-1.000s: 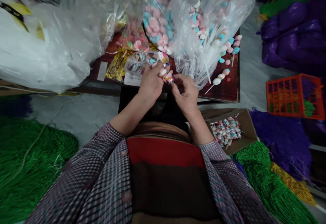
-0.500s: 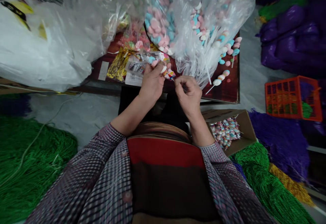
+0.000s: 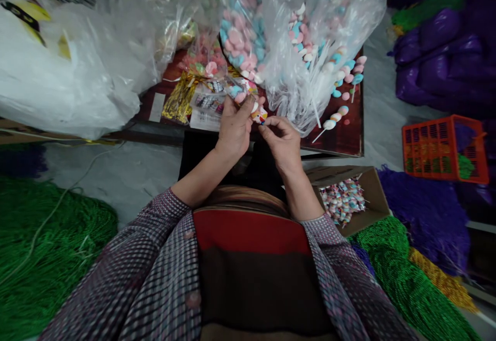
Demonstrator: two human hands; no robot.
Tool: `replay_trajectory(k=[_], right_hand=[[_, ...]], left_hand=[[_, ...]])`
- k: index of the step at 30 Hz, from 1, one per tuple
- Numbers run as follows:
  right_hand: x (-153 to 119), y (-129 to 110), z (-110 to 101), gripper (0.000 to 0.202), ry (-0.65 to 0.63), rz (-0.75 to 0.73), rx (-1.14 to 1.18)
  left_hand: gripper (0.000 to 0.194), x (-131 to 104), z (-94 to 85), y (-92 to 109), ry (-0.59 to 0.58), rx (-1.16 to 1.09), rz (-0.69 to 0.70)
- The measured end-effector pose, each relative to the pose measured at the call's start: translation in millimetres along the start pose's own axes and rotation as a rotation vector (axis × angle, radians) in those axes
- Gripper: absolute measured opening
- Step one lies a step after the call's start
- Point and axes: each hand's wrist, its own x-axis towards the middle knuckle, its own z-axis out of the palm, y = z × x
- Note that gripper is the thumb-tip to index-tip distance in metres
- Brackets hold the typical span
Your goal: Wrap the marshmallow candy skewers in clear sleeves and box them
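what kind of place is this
Probably a small home workshop for packing sweets. Clear bags of candy skewers crowd a low table, a cardboard box holds wrapped pieces, and the left hand and right hand work on a wrapped candy.

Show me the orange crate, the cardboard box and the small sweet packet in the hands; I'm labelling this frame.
orange crate (image 3: 437, 150), head view, front lattice wall.
cardboard box (image 3: 377, 196), head view, right wall.
sweet packet (image 3: 259, 116), head view, printed end between the fingertips.
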Motion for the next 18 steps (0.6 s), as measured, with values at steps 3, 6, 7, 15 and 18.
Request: replay_trajectory(k=[3,6,7,15,18], right_hand=[[-1.3,-5.7,1.5,0.009,0.033,-0.053,-0.078],[-4.0,-15.3,-0.3,0.011,0.059,-0.153,-0.072],[-4.6,-18.0,-2.1,0.011,0.051,-0.169,-0.035],[9.0,-10.9,-10.7,0.017,-0.055,0.009,0.035],[12.9,-5.6,-6.3,0.017,-0.125,0.106,0.036]], left_hand=[[0.014,0.2,-2.7,-2.7,-0.025,0.031,0.020],[0.014,7.4,-9.1,-1.9,-0.011,0.025,-0.004],[0.014,11.4,-11.8,-0.8,0.005,0.017,-0.014],[0.012,20.3,-16.9,6.7,-0.002,-0.027,-0.077],[0.009,11.8,-11.3,7.6,-0.015,-0.018,-0.060]])
